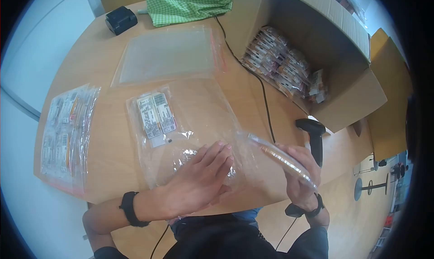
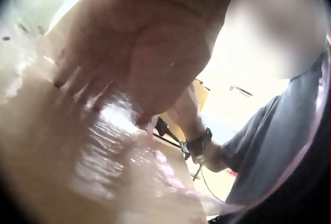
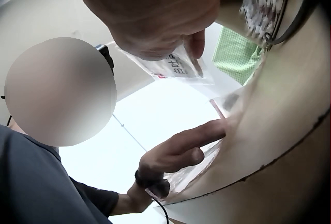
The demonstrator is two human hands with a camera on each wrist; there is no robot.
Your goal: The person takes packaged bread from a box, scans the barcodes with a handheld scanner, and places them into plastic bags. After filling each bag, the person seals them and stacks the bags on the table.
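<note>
My left hand (image 1: 194,182) lies with outstretched fingers on a large clear plastic bag (image 1: 203,105) near the table's front edge. Shiny wrinkles show in the film around the fingers in the left wrist view. Inside the bag's left part, a packet with white barcode labels (image 1: 157,114) shows through. Right of the bag, my right hand (image 1: 302,168) grips a clear-wrapped packet (image 1: 285,158), seen edge-on from the head. Printed characters show on that packet (image 3: 180,67) in the right wrist view, just below the curled fingers.
A stack of filled bags (image 1: 68,137) lies at the left, and flat clear bags (image 1: 167,55) farther back. An open cardboard box (image 1: 348,96) holding several packets stands at the back right. A handheld scanner (image 1: 313,137), its cable (image 1: 264,91) and green checked cloth (image 1: 187,6) are also there.
</note>
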